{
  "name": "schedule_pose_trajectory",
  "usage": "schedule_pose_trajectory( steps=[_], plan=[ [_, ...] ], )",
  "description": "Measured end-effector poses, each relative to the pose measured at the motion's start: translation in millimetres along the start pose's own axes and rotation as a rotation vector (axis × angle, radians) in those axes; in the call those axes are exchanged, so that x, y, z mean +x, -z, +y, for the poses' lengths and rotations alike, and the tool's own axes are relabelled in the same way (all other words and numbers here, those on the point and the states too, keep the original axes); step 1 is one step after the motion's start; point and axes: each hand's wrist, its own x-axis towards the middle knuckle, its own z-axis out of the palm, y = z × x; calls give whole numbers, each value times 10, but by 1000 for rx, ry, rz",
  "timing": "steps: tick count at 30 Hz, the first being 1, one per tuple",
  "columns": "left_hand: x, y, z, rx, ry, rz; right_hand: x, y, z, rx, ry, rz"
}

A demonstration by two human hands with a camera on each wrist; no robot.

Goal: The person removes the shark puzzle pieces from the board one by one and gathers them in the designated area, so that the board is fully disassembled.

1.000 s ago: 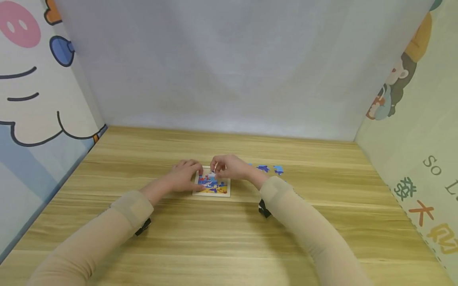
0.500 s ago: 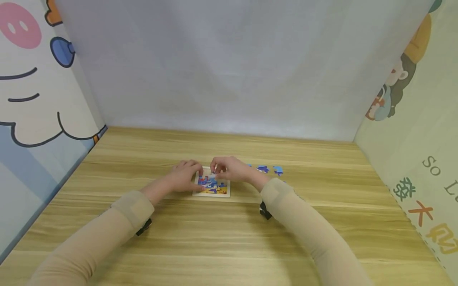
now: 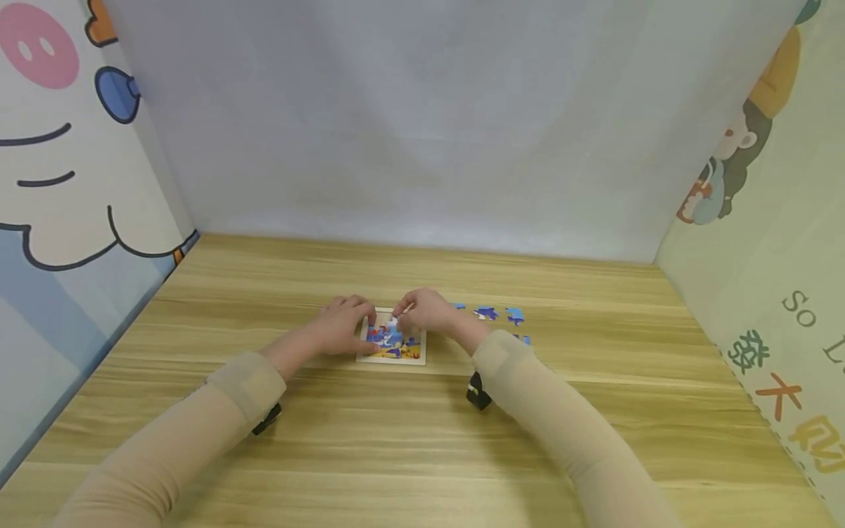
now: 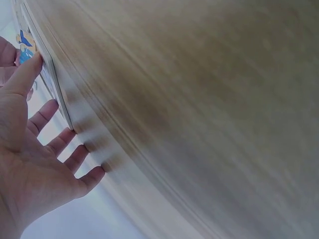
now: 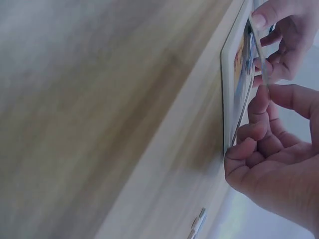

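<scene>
A small jigsaw board [image 3: 391, 361] with a pale rim and a blue, red and yellow picture lies flat on the table. My left hand [image 3: 339, 327] spans its left side. In the left wrist view the thumb [image 4: 27, 69] lies over the board while the spread fingertips touch its edge and the table. Over the board's upper right, my right hand [image 3: 428, 311] pinches a thin puzzle piece [image 5: 259, 50] between thumb and index finger. The right wrist view shows that piece edge-on and tilted above the board, its far end near the left thumb. Its printed face is hidden there.
Several loose blue puzzle pieces [image 3: 486, 313] lie on the wooden table [image 3: 396, 447] right of the board, partly behind the right wrist. A grey-white cloth [image 3: 422, 147] hangs along the back edge. Printed cartoon panels [image 3: 59, 191] flank both sides.
My right hand has shifted and turned slightly over the board, and more of the loose pieces shows beside its wrist. The left hand keeps its place on the board.
</scene>
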Motion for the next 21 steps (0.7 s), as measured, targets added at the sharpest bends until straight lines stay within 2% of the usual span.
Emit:
schedule_pose_trajectory(
  steps=[5, 9, 21],
  plan=[
    [-5, 13, 9, 0, -3, -10, 7, -5, -1, -6, -42, 62],
    [7, 10, 4, 5, -2, -14, 17, 45, 40, 4, -32, 104],
    [12, -17, -24, 14, -1, 5, -193, 322, 129, 49, 98, 18]
  ],
)
